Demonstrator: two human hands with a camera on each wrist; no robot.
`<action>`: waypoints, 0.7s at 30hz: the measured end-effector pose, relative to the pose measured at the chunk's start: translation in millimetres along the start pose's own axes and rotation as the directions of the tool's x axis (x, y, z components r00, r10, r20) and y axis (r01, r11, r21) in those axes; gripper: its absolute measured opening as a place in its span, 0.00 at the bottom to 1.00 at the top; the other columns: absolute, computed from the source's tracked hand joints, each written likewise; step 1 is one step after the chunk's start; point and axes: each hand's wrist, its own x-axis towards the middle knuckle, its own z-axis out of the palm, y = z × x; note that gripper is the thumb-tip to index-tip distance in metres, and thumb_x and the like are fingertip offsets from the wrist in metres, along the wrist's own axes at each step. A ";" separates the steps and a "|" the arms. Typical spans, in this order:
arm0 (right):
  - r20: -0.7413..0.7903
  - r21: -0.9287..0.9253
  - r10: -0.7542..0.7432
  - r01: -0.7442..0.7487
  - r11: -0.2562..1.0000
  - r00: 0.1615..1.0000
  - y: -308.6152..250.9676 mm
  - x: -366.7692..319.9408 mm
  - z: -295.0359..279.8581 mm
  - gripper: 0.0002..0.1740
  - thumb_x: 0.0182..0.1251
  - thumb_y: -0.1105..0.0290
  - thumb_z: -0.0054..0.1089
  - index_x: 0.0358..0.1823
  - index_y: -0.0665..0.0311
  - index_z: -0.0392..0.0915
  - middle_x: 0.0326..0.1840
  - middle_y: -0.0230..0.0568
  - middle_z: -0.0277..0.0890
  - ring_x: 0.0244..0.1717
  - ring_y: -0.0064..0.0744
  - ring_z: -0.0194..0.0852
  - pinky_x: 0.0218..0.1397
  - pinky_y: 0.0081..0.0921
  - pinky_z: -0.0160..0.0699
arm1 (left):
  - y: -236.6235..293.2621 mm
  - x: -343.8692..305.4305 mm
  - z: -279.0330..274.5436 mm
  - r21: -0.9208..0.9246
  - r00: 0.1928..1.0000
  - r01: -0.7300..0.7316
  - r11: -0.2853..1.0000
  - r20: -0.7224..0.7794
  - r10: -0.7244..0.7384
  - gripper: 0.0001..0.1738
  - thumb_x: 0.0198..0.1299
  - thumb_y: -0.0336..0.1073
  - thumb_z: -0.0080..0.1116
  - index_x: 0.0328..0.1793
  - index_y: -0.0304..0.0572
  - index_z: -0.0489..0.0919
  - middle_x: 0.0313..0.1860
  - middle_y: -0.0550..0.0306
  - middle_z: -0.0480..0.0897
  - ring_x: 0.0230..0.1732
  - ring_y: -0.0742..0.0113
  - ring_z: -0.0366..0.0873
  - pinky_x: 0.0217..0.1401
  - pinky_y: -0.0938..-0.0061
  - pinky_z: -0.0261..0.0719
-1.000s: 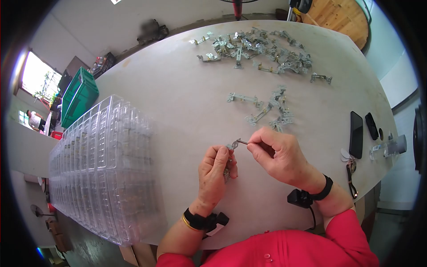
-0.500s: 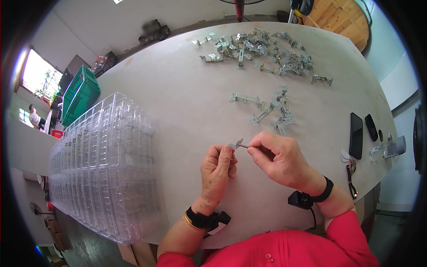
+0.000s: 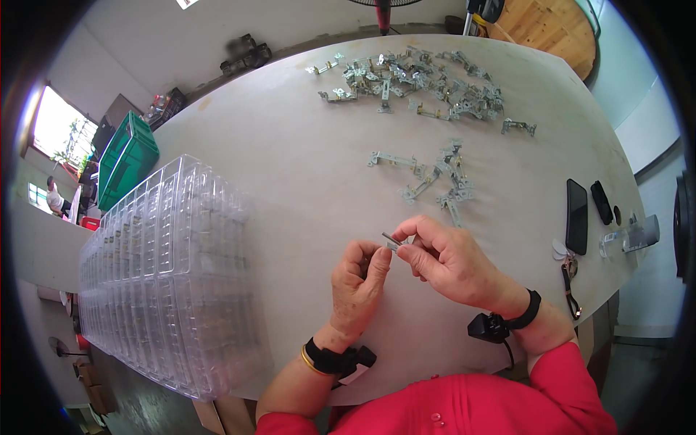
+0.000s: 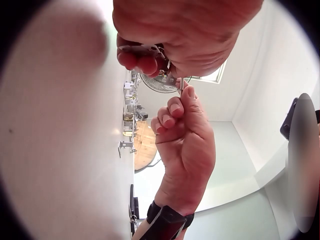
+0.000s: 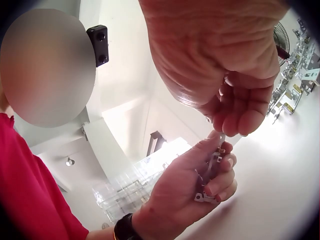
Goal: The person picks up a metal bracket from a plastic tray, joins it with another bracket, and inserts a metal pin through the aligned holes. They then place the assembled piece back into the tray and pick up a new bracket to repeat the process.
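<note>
In the head view my left hand [image 3: 357, 286] is raised over the table, thumb uppermost. It grips a small silver metal bracket [image 5: 202, 198], seen across the curled fingers in the right wrist view and mostly hidden from above. Close to its thumb tip, my right hand [image 3: 460, 261] pinches a thin grey metal rod [image 3: 390, 238] between thumb and fingertips. The rod slants up and left over the bracket's end. In the left wrist view the rod [image 4: 182, 85] stands between the two hands.
Several similar brackets [image 3: 391, 159] lie beyond the hands, with a larger heap [image 3: 471, 101] at the far edge. Stacked clear plastic trays [image 3: 167, 268] stand at left, before a green crate [image 3: 129, 163]. A phone [image 3: 576, 216], keys and a clear bottle [image 3: 639, 233] are at right.
The right hand has come in closer to the left. The rod has swung from pointing at the bracket's end to slanting up and left. The bracket's protruding tip is now largely covered by the fingers.
</note>
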 end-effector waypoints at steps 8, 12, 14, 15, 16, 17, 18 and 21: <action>0.008 -0.034 0.038 -0.038 0.999 0.999 0.5 -3.6 -2.6 0.05 0.74 0.70 0.62 0.45 0.63 0.80 0.26 0.37 0.76 0.25 0.26 0.70 0.29 0.27 0.68 | -0.9 -1.9 6.2 0.081 0.996 -0.090 0.993 0.029 0.088 0.08 0.76 0.37 0.60 0.48 0.39 0.77 0.33 0.71 0.76 0.28 0.85 0.67 0.30 0.86 0.67; -0.128 -0.127 -0.141 0.125 0.984 0.982 5.7 -3.0 -0.8 0.03 0.73 0.72 0.62 0.44 0.63 0.80 0.33 0.35 0.74 0.29 0.24 0.67 0.33 0.25 0.68 | -1.9 -3.9 4.1 0.237 0.985 -0.158 0.959 0.099 0.138 0.08 0.76 0.36 0.60 0.49 0.38 0.77 0.33 0.71 0.76 0.29 0.85 0.67 0.31 0.86 0.67; -0.178 -0.089 -0.166 0.152 0.984 0.970 6.5 -1.5 -1.0 0.03 0.73 0.72 0.62 0.43 0.63 0.80 0.35 0.34 0.72 0.30 0.22 0.66 0.34 0.24 0.68 | 2.4 -5.8 5.2 0.187 0.993 -0.094 0.978 0.091 0.079 0.08 0.76 0.36 0.60 0.48 0.39 0.77 0.33 0.69 0.77 0.28 0.84 0.68 0.31 0.85 0.67; -0.213 -0.035 -0.148 0.144 0.989 0.966 7.6 -0.5 -2.6 0.03 0.74 0.73 0.62 0.43 0.63 0.80 0.33 0.33 0.72 0.30 0.21 0.66 0.33 0.23 0.68 | 5.5 -5.9 5.9 0.135 0.996 -0.036 0.990 0.086 0.024 0.08 0.76 0.37 0.59 0.48 0.39 0.77 0.32 0.68 0.78 0.27 0.83 0.69 0.30 0.85 0.68; -0.248 0.019 -0.130 0.139 0.990 0.960 8.3 -0.2 -4.2 0.02 0.74 0.73 0.62 0.42 0.64 0.79 0.32 0.32 0.72 0.29 0.20 0.66 0.32 0.23 0.67 | 9.0 -5.0 5.3 0.135 0.996 -0.036 0.990 0.087 0.025 0.08 0.76 0.37 0.59 0.48 0.39 0.77 0.32 0.68 0.78 0.27 0.83 0.69 0.30 0.85 0.68; -0.250 0.019 -0.131 0.140 0.990 0.959 7.3 -1.3 -5.5 0.02 0.74 0.73 0.62 0.42 0.64 0.79 0.32 0.32 0.72 0.29 0.20 0.66 0.32 0.23 0.67 | 12.7 -3.2 3.6 -0.019 0.995 0.087 0.996 0.048 -0.086 0.09 0.77 0.38 0.58 0.47 0.40 0.77 0.32 0.66 0.78 0.26 0.81 0.70 0.29 0.84 0.69; -0.208 0.103 -0.039 0.061 0.993 0.977 5.5 -3.1 -7.0 0.03 0.75 0.73 0.61 0.42 0.64 0.79 0.29 0.30 0.72 0.28 0.18 0.65 0.31 0.22 0.66 | 14.9 -1.2 1.7 -0.176 0.979 0.202 0.963 0.028 -0.200 0.10 0.78 0.39 0.57 0.46 0.41 0.77 0.32 0.64 0.79 0.25 0.80 0.71 0.28 0.83 0.69; -0.126 0.119 0.055 -0.040 0.992 0.991 11.1 -8.2 -8.7 0.03 0.75 0.73 0.61 0.42 0.65 0.79 0.24 0.29 0.71 0.25 0.17 0.63 0.28 0.22 0.64 | 13.3 4.4 -4.1 -0.256 0.977 0.208 0.944 0.000 -0.215 0.12 0.79 0.42 0.54 0.44 0.43 0.77 0.32 0.62 0.79 0.23 0.77 0.71 0.27 0.80 0.70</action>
